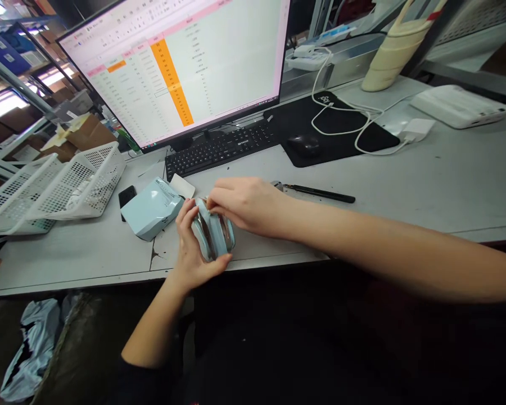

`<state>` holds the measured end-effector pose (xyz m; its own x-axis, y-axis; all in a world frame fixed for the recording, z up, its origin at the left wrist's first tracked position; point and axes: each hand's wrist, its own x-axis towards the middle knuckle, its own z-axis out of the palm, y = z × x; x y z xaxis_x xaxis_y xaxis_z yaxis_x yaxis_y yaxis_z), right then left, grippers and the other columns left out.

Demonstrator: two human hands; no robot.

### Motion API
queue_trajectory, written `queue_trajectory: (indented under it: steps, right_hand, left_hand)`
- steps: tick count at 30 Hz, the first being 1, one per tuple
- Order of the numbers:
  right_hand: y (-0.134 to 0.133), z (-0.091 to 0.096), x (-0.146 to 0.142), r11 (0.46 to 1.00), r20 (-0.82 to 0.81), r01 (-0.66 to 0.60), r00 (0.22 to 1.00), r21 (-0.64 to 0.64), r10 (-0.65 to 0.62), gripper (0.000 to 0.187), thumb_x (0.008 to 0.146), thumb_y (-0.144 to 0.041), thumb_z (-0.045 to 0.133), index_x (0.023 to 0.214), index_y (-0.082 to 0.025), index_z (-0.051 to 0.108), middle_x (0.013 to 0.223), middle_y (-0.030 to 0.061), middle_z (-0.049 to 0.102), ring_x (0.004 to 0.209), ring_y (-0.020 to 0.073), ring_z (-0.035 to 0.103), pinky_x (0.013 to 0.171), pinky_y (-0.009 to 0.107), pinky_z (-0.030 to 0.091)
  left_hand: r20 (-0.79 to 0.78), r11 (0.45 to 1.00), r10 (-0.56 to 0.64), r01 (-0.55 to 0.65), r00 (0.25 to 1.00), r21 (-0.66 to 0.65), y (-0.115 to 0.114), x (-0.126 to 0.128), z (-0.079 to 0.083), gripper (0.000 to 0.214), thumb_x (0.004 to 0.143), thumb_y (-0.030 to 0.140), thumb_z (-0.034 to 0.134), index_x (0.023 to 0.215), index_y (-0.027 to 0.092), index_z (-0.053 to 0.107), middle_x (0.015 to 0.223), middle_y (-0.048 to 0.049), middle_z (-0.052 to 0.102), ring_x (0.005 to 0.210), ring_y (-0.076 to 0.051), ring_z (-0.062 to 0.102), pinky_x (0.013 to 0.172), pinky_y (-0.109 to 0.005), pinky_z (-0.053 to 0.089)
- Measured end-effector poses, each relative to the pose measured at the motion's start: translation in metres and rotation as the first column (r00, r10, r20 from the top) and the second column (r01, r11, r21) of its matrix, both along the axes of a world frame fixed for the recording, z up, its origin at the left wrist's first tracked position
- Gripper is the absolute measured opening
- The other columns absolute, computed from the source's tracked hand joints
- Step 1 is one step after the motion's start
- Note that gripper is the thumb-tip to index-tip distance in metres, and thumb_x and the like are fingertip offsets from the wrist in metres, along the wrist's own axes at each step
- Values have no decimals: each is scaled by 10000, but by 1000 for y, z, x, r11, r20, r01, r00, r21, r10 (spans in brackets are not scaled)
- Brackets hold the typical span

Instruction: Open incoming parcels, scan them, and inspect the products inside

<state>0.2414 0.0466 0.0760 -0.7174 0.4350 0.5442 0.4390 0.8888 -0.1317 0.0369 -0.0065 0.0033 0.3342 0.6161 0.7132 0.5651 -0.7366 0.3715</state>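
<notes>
Held above the desk's front edge is a pale blue rounded object (216, 229) with glossy, darker side faces; its exact kind I cannot make out. My left hand (191, 247) is closed round it from the left, fingers at the top and thumb under the lower end. My right hand (248, 203) reaches in from the right, its fingers bent and pinched at the object's upper end. Whether those fingertips hold a small part of it is hidden. Just left of the hands lie a light blue box (152, 207) and a small white card (182, 186).
A black pen-like tool (320, 193) lies right of my hands. Behind are a keyboard (223, 147), a monitor (231, 62), a mouse (303, 145) on a black mat (341, 124), and a white cable with its charger (417, 130). White baskets (82, 183) and a phone (127, 196) are left.
</notes>
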Motion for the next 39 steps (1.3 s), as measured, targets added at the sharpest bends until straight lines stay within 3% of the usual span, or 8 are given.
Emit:
queue_trajectory:
  steps: [5,16,22,25,29,32,36,39]
  right_hand:
    - [-21,5,4,1000,49,-27,998,16,26,208,1006,-163,454,911,-124,636,841,56,606,703,147,488,610,279,302]
    - [-4,47,-3,941,272,162,959,-296,-79,140,889,-121,607,825,-159,725,827,34,705,736,158,580,651,279,351]
    - [5,50,0,884,310,169,950,-437,-29,123,858,-138,645,822,-178,756,788,11,722,728,155,608,670,279,386]
    - [-2,48,5,870,322,150,947,-470,10,117,859,-146,651,819,-184,754,786,9,724,716,154,607,669,281,385]
    - [-26,36,17,917,257,-20,957,-398,132,126,901,-138,616,832,-175,716,805,20,704,709,147,588,654,270,385]
    - [-40,20,27,950,171,-160,962,-270,211,131,939,-143,582,856,-166,681,807,26,682,714,142,578,639,259,393]
    - [-45,2,35,983,101,-175,979,-53,179,155,970,-138,531,883,-163,656,804,28,680,733,156,575,620,270,410]
    - [-44,-8,37,985,24,-168,986,42,167,178,989,-119,496,909,-156,651,886,50,721,817,170,615,694,286,488]
  left_hand:
    - [203,994,53,-32,978,-106,-17,8,-12,598,907,401,632,1432,231,402,1503,-171,417,1439,-342,388,1150,-560,366]
    - [60,997,-46,42,997,63,-22,9,-8,582,844,291,612,1393,205,441,1417,-170,490,1410,-358,441,1134,-598,406]
    - [37,986,-128,124,991,110,-27,9,-10,573,830,236,579,1387,190,455,1365,-168,525,1404,-372,455,1114,-601,433]
    - [28,976,-184,179,983,122,-33,7,-10,494,875,344,570,1333,169,510,1319,-167,551,1380,-372,468,1099,-579,448]
    - [-32,975,-204,206,978,85,-31,-4,3,468,940,585,480,1176,202,607,1152,-123,636,1259,-341,532,1079,-542,429]
    - [-103,986,-166,164,981,-33,-17,-11,16,472,979,606,423,1195,220,588,1114,-102,663,1167,-304,576,1102,-536,377]
    - [-101,963,-256,245,961,-113,3,-7,22,541,969,663,400,1220,219,579,1243,-126,634,1276,-317,516,1101,-516,395]
    - [-39,946,-316,312,948,-83,10,4,16,518,951,685,412,1099,221,590,1078,-99,648,1171,-304,567,1101,-526,398]
